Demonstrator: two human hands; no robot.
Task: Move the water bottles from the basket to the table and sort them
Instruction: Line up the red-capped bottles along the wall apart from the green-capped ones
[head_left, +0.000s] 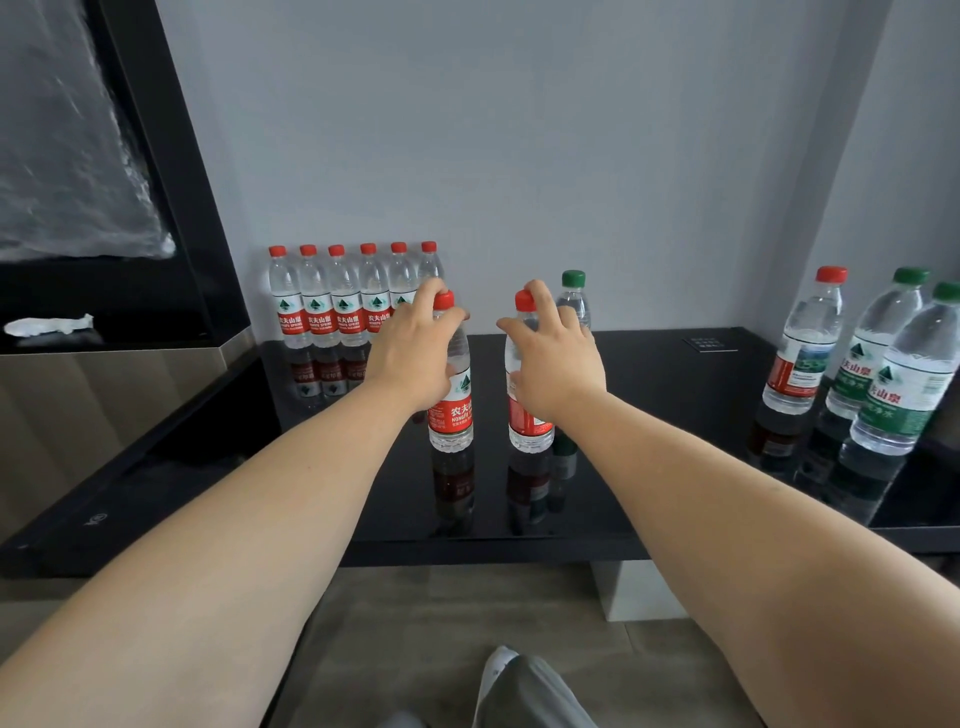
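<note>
At frame centre, the left bottle (451, 410) and the right bottle (525, 421) stand upright and apart on the black table (649, 415), the left hand (410, 353) and the right hand (556, 358) each curling fingers round one's neck just below its red cap, with a row of red-capped bottles (343, 306) behind at left.

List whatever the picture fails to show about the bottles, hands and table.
Head view:
- Basket: outside the frame.
- Green-capped bottle: body mostly hidden behind the right hand.
- Last bottle in the back row: label covered by the left hand.
- Right hand's hold on its red-capped bottle: palm side hidden, grip uncertain.
- Small plate on the table: lettering too small.
- Far-right bottle: cut by the edge.
</note>
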